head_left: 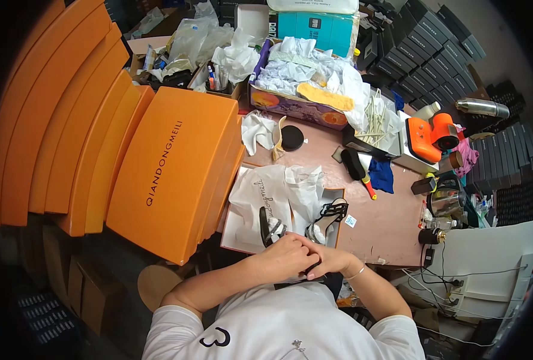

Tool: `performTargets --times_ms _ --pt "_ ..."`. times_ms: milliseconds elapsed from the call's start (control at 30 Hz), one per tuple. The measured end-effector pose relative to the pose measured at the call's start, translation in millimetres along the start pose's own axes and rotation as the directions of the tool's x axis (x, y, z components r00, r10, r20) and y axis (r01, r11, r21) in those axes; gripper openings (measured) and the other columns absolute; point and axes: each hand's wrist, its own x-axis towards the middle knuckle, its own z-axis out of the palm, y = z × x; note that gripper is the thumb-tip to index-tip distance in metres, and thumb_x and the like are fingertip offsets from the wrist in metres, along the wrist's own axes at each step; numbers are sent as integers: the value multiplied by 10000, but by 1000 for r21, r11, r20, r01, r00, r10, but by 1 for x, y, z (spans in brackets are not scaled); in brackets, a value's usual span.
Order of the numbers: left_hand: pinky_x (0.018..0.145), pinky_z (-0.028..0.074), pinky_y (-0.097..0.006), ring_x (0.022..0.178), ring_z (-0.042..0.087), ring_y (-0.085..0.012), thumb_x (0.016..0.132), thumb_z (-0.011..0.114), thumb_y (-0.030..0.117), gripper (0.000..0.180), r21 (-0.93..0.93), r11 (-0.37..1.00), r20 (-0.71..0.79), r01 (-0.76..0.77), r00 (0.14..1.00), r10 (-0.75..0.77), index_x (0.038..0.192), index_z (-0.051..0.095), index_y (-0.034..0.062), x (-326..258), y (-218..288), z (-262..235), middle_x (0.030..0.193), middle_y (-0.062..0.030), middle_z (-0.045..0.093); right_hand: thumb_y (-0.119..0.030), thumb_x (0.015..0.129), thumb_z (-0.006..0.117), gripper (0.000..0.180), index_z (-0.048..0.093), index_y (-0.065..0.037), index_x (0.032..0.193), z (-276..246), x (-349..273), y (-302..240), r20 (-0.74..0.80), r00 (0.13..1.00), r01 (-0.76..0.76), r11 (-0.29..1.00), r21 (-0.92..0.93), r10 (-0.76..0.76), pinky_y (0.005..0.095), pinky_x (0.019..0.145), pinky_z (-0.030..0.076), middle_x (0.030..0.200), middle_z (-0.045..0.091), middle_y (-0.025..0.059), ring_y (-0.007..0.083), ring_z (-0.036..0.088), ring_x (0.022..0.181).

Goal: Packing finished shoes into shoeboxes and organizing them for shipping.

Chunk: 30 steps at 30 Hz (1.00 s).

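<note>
My left hand [284, 258] and my right hand [329, 260] meet close to my body, at the near edge of an open shoe box [237, 235]. Their fingers are closed around something small and dark, mostly hidden by the fingers; I cannot tell what it is. Just beyond my knuckles, a black strappy high-heeled sandal [333, 211] lies on the right side of the box. Its mate, another black sandal [264, 226], rests on the left side, partly behind my left hand. White tissue paper [257, 195] is spread at the box's far side.
Stacked orange boxes [173, 174] crowd the left. A black-bristled brush [355, 165] with a red-and-yellow handle lies right of the shoe box. Farther back are a black round pad [292, 138], a carton of crumpled paper [290, 103], an orange device [425, 138] and a metal kettle [447, 201].
</note>
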Motion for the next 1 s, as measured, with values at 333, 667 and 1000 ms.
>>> performTargets --times_ms 333,667,1000 --pt "1033 371 -408 1256 413 -358 734 657 5 700 -42 745 -420 665 665 -618 1376 383 61 -129 -48 73 1364 -191 399 -313 671 722 786 384 17 1298 37 -95 27 -688 712 445 847 292 -137 301 619 489 904 590 177 198 567 678" --pt "721 485 -276 786 615 -190 783 627 -35 229 -544 801 -608 249 541 -581 1005 666 7 -17 -51 -6 884 -116 636 -148 755 577 749 335 1 1449 42 -58 -30 -207 978 37 978 208 7 270 693 465 1036 586 162 175 545 781" --pt "694 491 -309 772 638 -254 803 636 10 199 -222 901 -595 372 680 -428 996 680 -14 -16 -43 -43 873 -135 651 -386 876 491 556 449 100 1143 25 -17 34 -348 922 387 482 786 -172 300 601 437 1016 543 188 188 494 705"
